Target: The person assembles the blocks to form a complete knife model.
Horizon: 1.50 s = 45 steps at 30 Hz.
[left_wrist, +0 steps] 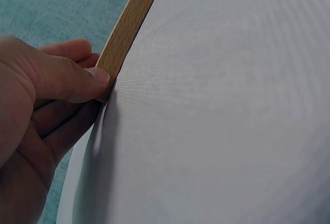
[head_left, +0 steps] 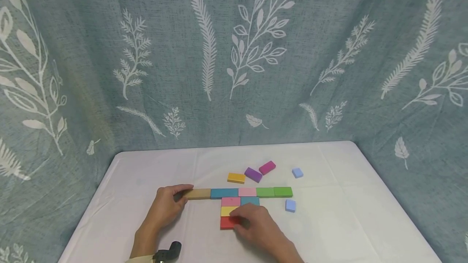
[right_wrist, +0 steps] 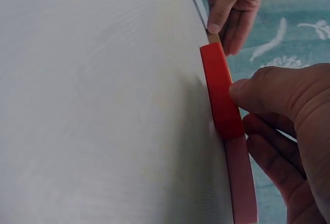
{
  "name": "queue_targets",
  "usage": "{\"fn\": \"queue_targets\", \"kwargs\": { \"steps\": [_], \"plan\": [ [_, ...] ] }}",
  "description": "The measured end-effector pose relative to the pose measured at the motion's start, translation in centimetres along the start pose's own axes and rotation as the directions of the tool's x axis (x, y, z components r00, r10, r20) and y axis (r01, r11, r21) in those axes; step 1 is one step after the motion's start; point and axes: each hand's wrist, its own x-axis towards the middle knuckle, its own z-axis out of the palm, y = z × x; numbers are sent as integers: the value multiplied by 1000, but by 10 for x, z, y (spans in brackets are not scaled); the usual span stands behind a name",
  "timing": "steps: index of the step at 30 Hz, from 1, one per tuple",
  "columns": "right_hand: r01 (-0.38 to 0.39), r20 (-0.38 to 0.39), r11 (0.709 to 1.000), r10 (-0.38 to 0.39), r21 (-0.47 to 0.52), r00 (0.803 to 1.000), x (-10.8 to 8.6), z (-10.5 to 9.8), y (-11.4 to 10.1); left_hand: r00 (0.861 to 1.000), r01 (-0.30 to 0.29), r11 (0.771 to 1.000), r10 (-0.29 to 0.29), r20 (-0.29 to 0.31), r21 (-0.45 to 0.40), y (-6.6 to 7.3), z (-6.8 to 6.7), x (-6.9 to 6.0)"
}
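Note:
My left hand (head_left: 163, 210) pinches the left end of a tan wooden block (head_left: 198, 194) between thumb and fingers. In the left wrist view, the thumb lies along the edge of this wooden block (left_wrist: 129, 31). It heads a row with a blue block (head_left: 224, 192), a pink one (head_left: 247, 192) and two green ones (head_left: 283, 192). Below stand another pink block (head_left: 230, 201), a blue one (head_left: 250, 200), a yellow one (head_left: 226, 211) and a red block (head_left: 228, 223). My right hand (head_left: 261, 228) holds the red block's right end; a dark pink block (right_wrist: 241, 180) adjoins it.
Behind the row lie an orange-yellow block (head_left: 236, 178), a purple block (head_left: 253, 175) and a magenta block (head_left: 267, 167). Two small light-blue blocks (head_left: 297, 172) lie on the right. The white-covered table (head_left: 347, 206) meets a leaf-patterned curtain (head_left: 219, 125).

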Motion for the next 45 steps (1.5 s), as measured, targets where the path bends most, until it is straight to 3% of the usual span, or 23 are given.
{"fn": "queue_targets", "kwargs": {
  "steps": [24,29,34,38,41,45],
  "plan": [
    [22,9,1000,-22,-6,1000,2,-2,-1,1000,-24,1000,24,-2,-13,-1,-1,1],
    [0,42,1000,-1,24,999,6,-6,-1,998,-45,999,44,-37,-30,-2,-3,1],
    [-36,-14,994,38,104,999,9,-27,0,991,-99,995,98,-92,-4,17,-5,-3],
    [-41,-122,994,53,100,991,13,-55,7,989,-148,989,148,-30,3,43,1,-9],
    [-15,-195,998,25,55,981,17,-77,13,971,-228,973,226,71,21,58,9,-15],
    [38,-263,999,-37,0,964,22,-99,24,919,-349,937,339,202,17,68,18,-21]
  ]
}}
